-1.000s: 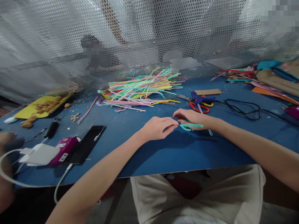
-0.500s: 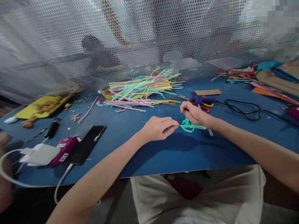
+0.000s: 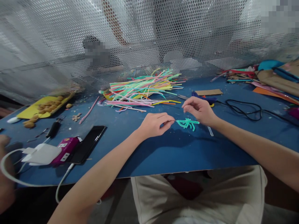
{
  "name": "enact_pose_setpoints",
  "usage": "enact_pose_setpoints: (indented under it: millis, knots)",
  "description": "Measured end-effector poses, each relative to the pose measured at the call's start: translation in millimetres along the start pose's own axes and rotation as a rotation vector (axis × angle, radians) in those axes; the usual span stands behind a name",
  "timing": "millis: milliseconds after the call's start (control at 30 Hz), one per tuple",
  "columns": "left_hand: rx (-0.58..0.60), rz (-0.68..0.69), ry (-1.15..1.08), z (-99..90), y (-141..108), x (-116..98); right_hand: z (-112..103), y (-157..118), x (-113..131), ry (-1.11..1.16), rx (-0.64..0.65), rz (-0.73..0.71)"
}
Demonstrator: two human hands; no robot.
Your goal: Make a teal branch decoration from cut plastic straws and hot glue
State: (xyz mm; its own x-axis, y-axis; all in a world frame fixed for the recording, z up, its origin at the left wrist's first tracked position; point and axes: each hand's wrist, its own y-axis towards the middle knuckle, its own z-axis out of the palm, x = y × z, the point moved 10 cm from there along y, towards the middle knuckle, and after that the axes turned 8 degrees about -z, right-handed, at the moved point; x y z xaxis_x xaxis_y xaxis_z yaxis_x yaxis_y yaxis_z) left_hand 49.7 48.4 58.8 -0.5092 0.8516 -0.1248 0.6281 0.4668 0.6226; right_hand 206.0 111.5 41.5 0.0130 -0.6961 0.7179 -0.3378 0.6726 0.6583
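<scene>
My left hand (image 3: 157, 125) pinches the thin end of a teal pipe-cleaner shape (image 3: 187, 123) between thumb and forefinger. Several short curled strands hang from its straight stem, held just above the blue table. Beside it, up and to the right, my right hand (image 3: 199, 110) is curled with thumb and forefinger drawn together; anything between them is too small to make out. Behind this hand lies a dark blue glue gun (image 3: 210, 100), partly covered. A clear glue stick (image 3: 210, 131) pokes out beneath the right wrist.
A heap of coloured pipe cleaners (image 3: 144, 87) lies at the back by a perforated metal screen (image 3: 130, 37). To the left are a phone (image 3: 90, 144), a purple power strip (image 3: 66, 149) and a yellow tray (image 3: 25, 110). A black cord (image 3: 243, 109) loops at right. Another person's arm (image 3: 6, 174) shows far left.
My left hand has shifted slightly left and up with the teal pipe-cleaner shape, which has turned. My right hand has moved a little right and up, its fingers less tightly curled.
</scene>
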Motion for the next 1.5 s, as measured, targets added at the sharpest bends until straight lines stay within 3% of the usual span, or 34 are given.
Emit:
enact_pose_setpoints:
  millis: [267, 467, 600, 867, 1000, 1133, 1233, 1367, 1500]
  knots:
    - [0.009, -0.003, -0.011, 2.1, -3, 3, -7, 1, -3, 0.067, -0.117, 0.067]
    - [-0.020, 0.051, -0.023, -4.0, -1, -13, -23, 3, -12, 0.106, -0.198, 0.097]
    - [-0.018, 0.077, -0.004, -3.9, 0, -19, -23, 5, -10, 0.184, -0.178, 0.092]
    - [-0.005, 0.047, -0.008, -1.8, 0, -9, -19, 3, -11, 0.129, -0.143, 0.079]
    - [0.007, 0.019, 0.032, -2.7, 4, -7, -12, 3, -8, 0.083, -0.051, 0.103]
    - [0.015, -0.043, 0.097, -3.5, 8, 7, 6, 1, -1, 0.139, 0.156, 0.134]
    - [0.044, -0.086, 0.109, 0.8, 8, 21, 14, -1, 0, 0.022, 0.276, 0.138]
    - [0.043, -0.135, 0.129, 4.1, 6, 37, 15, -4, -8, -0.265, 0.326, 0.184]
    - [0.040, -0.125, 0.168, 6.2, 6, 40, 22, -6, -6, -0.355, 0.352, 0.150]
